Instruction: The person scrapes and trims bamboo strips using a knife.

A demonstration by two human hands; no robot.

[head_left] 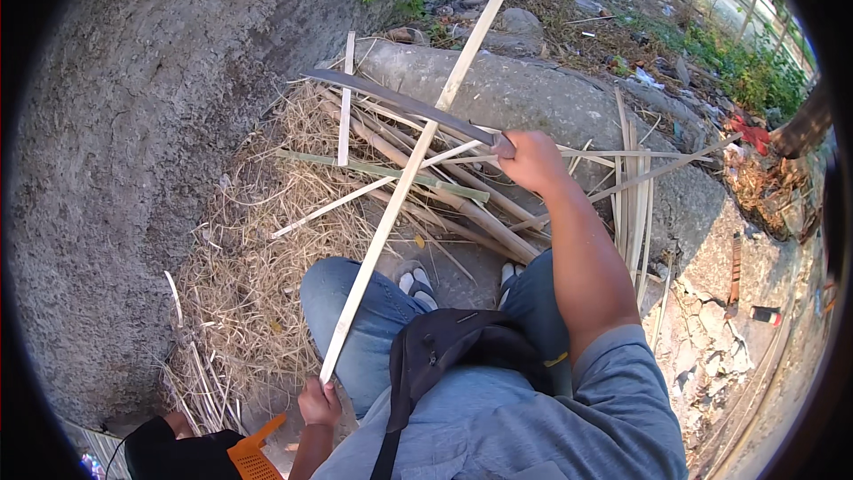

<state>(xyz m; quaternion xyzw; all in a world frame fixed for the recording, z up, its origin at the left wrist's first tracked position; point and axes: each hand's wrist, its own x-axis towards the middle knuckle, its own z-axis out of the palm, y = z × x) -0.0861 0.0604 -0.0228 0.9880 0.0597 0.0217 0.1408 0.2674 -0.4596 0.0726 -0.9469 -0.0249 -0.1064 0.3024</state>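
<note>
My left hand (320, 403) is closed around the near end of a long pale bamboo strip (383, 233). The strip slants up and away to the right, passing over my left knee. In my right hand (531, 160) is the handle of a machete (382, 93), gripped in closed fingers. Its long dark blade points left and crosses the strip in its upper half; whether the two touch I cannot tell. Beneath them lie several bamboo poles (484, 213) and loose split strips, among them a greenish strip (382, 173) and a short pale strip (346, 111).
Dry shavings (267, 249) cover the ground at left, beside a rough grey wall (115, 169). A concrete block (524, 93) lies ahead, with a bundle of strips (633, 187) leaning at right. A person in black (182, 453) and an orange plastic object (253, 460) are at lower left.
</note>
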